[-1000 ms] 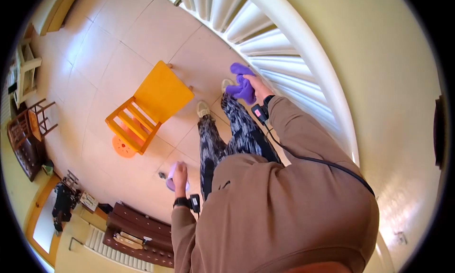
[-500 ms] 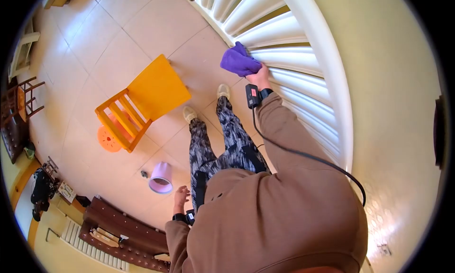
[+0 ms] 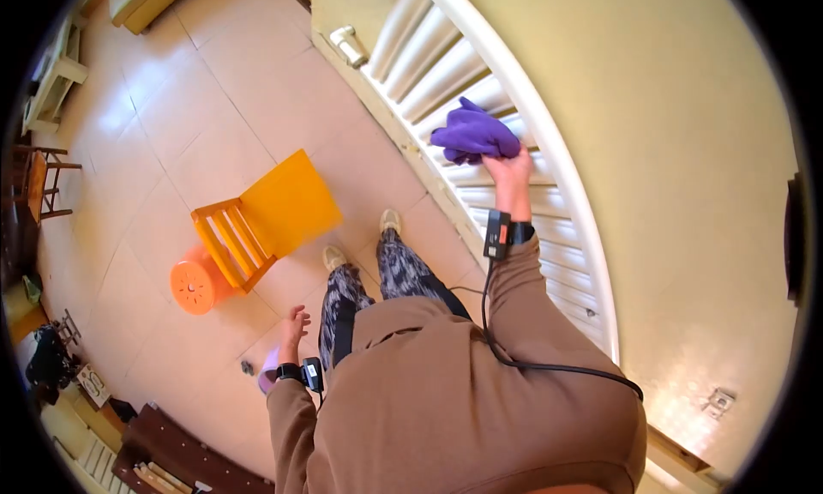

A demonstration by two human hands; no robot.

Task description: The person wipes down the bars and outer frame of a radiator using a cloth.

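Purple cloth: we are holding it [image 3: 474, 135] bunched over the columns of the radiator [image 3: 559, 155], below its curved top rail; whether it is touching the metal, we cannot tell.
Right hand: we are grasping the cloth's near edge with this hand [image 3: 512, 170], the rest of the bundle spreading out past the fingers.
Cloth handling: in our judgement, we are working best by gathering that loose bulk under the palm, so the fingers are pressing through fabric and no flap is snagging between columns.
Stroke: we are likely getting steadier contact by following each column lengthwise, with light, even pressure.
Cable: we are trailing a black cable [image 3: 549, 366] from the right wrist box [image 3: 496, 235]; it could be catching on the radiator, so slack is helping.
Left hand: we are holding nothing in this one [image 3: 294, 327], its fingers released and loosely curled, well apart from the radiator.
Bin: we are partly covering the lilac bin [image 3: 269, 365] with the left wrist, away from the radiator.
Footing: we are standing beside the radiator, with the yellow chair [image 3: 296, 204] and orange stool [image 3: 193, 286] farther out from it.
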